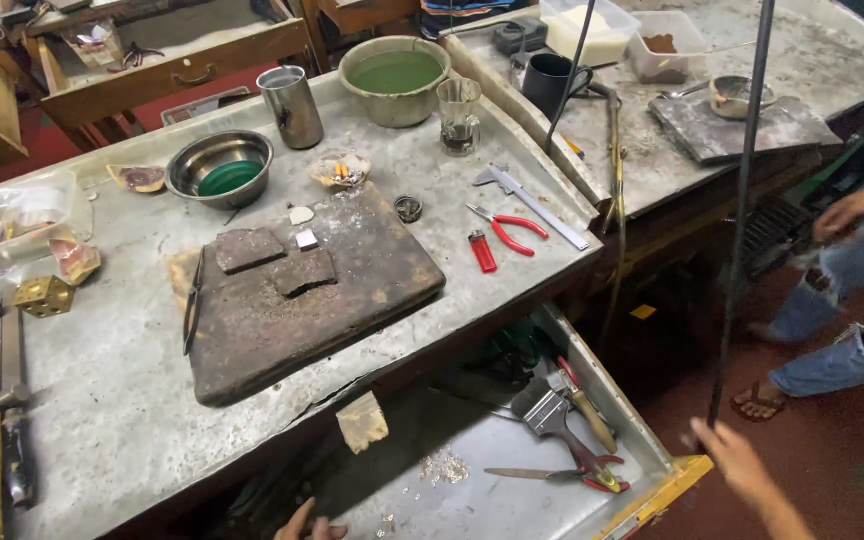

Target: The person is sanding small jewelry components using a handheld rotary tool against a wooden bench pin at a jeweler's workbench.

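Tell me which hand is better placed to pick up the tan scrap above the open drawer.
Probably left: the left hand sits just below the tan scrap, while the right hand is far off at the dark cable.

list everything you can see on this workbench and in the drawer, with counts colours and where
workbench: 1, grey metal top
dark slab: 1, brown-black, bench centre
steel bowl: 1, silver, behind slab
steel cup: 1, silver, back
basin: 1, green liquid, back
glass: 1, clear, right of basin
pliers: 1, red handles, right of slab
lighter: 1, red, beside pliers
caliper: 1, silver, right edge
drawer: 1, open, below the bench
brush: 1, in drawer
right hand: by thin dark rod
left hand: fingers at bottom edge
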